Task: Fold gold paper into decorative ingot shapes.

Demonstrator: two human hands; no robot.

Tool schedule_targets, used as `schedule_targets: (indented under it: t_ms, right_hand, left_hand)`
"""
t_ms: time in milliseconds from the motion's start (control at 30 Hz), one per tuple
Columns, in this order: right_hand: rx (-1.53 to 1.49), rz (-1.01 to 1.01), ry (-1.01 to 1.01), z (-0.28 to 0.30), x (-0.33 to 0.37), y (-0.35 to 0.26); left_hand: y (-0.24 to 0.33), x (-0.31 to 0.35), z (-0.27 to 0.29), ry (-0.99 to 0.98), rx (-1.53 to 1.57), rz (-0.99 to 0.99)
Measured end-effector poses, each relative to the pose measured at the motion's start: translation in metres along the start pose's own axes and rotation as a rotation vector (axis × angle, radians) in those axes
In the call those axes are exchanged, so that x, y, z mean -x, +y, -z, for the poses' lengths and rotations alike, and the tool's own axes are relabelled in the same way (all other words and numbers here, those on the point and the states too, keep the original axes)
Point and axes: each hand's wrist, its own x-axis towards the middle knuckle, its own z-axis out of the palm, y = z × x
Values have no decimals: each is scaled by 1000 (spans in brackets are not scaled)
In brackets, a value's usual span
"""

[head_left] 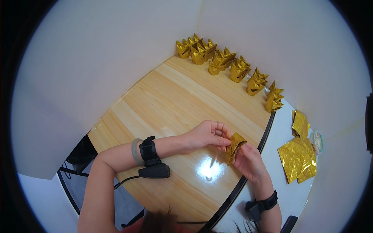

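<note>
Between my two hands, above the wooden table point(171, 112), is a piece of folded gold foil paper point(234, 145), partly shaped with a pointed top. My left hand point(210, 136) pinches its left edge with thumb and fingers. On the other side my right hand point(249, 160) grips it, the thumb near the upper right edge and the fingers curled behind, partly hidden. Along the table's far right side stand several finished-looking folded gold paper shapes point(239, 70) with pointed tips, grouped in short rows.
To the right, a white surface point(287, 194) adjoins the table past a black edge point(233, 194). On it lie flat gold foil sheets point(297, 157), a smaller folded gold stack point(300, 123) and a small round pale object point(317, 142). White walls enclose the far sides. Cabled black devices are strapped to both wrists.
</note>
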Motion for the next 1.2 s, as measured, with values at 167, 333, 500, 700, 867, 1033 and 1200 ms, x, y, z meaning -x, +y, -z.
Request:
schedule_targets:
  t_ms: [167,333,500,700,867,1033,1200]
  right_hand:
    - [-67,-21,-16,1,1,-2]
    - [-165,19,51,-10,0,-1]
    - [-261,87,13,-1,1,1]
    - [-226,89,131,-12,0,-3]
    - [-125,33,132,-8,1,0]
    - [-120,31,187,-15,1,0]
    - [-204,129,154,-8,1,6]
  left_hand:
    - [0,0,-2,-7,129,35]
    - [-4,0,6,-78,368,47]
    - [-6,1,3,-69,445,-52]
    - [-5,1,5,-92,411,17]
    - [-2,2,3,-49,321,110]
    - [-3,1,-2,-27,250,103]
    - [-9,0,3,-130,416,96]
